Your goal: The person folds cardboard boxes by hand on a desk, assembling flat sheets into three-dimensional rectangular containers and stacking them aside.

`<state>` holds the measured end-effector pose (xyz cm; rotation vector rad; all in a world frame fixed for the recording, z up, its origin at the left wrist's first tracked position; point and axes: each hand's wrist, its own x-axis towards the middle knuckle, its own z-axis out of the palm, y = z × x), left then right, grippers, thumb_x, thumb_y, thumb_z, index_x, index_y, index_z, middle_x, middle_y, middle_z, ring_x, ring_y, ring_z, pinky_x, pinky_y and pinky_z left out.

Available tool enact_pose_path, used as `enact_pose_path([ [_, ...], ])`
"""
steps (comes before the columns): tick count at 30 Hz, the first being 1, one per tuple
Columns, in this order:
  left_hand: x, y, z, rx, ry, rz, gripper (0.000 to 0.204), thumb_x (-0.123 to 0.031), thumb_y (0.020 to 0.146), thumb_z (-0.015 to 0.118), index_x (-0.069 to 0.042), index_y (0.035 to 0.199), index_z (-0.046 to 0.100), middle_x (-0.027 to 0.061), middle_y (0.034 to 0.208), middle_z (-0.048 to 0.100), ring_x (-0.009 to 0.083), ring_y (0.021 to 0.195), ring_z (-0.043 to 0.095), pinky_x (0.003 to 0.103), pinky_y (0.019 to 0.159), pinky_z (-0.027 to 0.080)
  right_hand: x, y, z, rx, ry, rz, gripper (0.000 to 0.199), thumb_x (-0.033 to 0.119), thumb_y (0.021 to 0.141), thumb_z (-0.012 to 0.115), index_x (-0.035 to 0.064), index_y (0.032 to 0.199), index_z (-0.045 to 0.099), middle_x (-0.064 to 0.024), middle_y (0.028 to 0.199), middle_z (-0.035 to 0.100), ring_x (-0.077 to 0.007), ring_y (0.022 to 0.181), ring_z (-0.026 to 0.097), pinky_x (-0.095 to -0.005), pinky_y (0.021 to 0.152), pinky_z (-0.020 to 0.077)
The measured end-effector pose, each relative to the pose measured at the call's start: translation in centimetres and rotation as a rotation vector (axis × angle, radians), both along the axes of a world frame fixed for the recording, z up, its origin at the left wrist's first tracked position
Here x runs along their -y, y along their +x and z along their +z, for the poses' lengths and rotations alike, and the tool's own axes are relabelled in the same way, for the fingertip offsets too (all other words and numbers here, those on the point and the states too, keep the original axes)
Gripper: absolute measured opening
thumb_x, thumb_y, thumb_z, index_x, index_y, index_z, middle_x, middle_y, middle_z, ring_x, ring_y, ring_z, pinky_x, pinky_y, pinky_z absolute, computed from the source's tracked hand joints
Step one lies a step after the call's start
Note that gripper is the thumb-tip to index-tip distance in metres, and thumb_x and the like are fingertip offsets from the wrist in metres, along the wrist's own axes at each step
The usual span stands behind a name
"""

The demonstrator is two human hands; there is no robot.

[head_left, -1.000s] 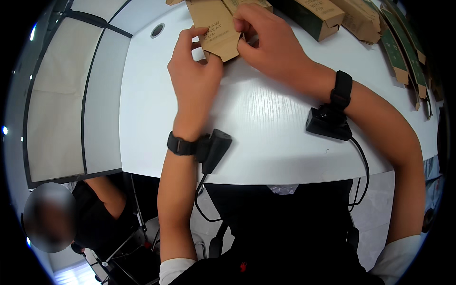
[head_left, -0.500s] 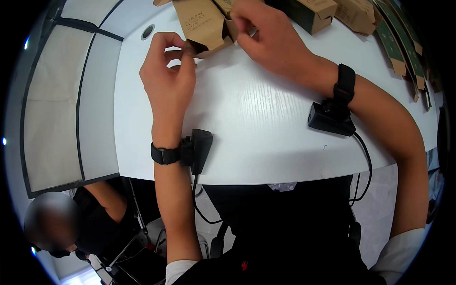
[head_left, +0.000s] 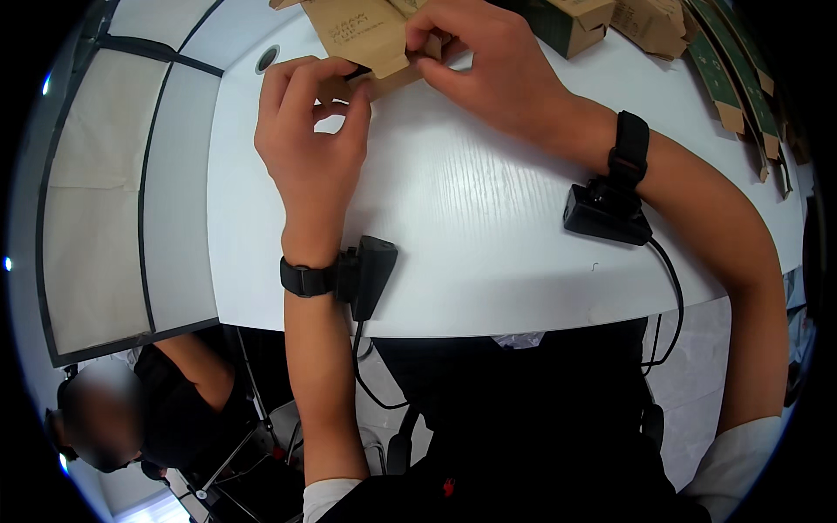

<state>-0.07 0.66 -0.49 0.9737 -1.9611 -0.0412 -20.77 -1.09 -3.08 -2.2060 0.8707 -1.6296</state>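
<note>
A brown cardboard box [head_left: 357,33] with printing on its upper face lies at the far edge of view, its near end toward me. At the left corner of that end, my left hand [head_left: 309,131] has its fingers curled around the edge, thumb below. My right hand [head_left: 493,70] pinches a flap at the right corner between thumb and bent fingers. The near flap appears partly folded, with a dark gap by the left fingers. My right hand covers the box's right side.
Beyond my right hand are a green-and-brown box [head_left: 567,26] and a brown box [head_left: 649,28]. Flattened green cartons [head_left: 728,83] lie at the far right of the white table [head_left: 479,261]. Cabled black devices [head_left: 375,275] are strapped to both wrists. Another person [head_left: 187,410] sits lower left.
The near end of the box has closed up, its dark opening now much smaller. My left fingers reach further over the edge, and my right hand has come down and left onto the corner.
</note>
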Motion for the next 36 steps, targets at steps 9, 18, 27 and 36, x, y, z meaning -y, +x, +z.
enact_pose_path([
  [9,-0.3,-0.6,-0.1,-0.231,-0.068,0.020,0.032,0.003,0.078,0.076,-0.005,0.106,0.066,0.0063,0.100,0.062,0.0158,0.085,0.064,0.025,0.063,0.058,-1.3,2.0,0.8,0.390,0.077,0.222,0.026,-0.005,0.086,0.067,0.0022,0.110,0.058,-0.0060,0.087,0.055,-0.0156,0.075,0.057,-0.0305,0.067,0.0487],
  [18,0.1,-1.3,-1.0,0.012,-0.024,-0.145,0.029,0.001,0.079,0.075,-0.004,0.106,0.068,0.0091,0.105,0.061,0.0211,0.088,0.067,0.031,0.072,0.058,0.4,0.1,0.2,0.194,0.360,0.245,0.023,0.000,0.092,0.063,-0.0023,0.115,0.066,-0.0064,0.087,0.063,-0.0102,0.077,0.060,-0.0252,0.069,0.0497],
  [27,0.3,-1.2,-0.7,0.018,0.021,0.031,0.035,-0.002,0.083,0.076,-0.009,0.117,0.069,0.0075,0.103,0.061,0.0188,0.081,0.063,0.030,0.068,0.054,0.0,-0.9,0.9,-0.023,0.097,0.097,0.012,0.008,0.090,0.072,0.0037,0.101,0.074,-0.0080,0.091,0.062,-0.0209,0.086,0.060,-0.0298,0.081,0.0498],
  [36,0.3,0.1,-0.5,-0.015,-0.047,-0.062,0.026,0.005,0.084,0.071,-0.005,0.108,0.068,0.0068,0.102,0.067,0.0156,0.084,0.064,0.027,0.072,0.056,-0.8,0.0,0.7,0.079,0.028,0.383,0.033,0.010,0.081,0.082,0.0079,0.113,0.073,-0.0123,0.121,0.056,-0.0288,0.115,0.054,-0.0412,0.095,0.0477],
])
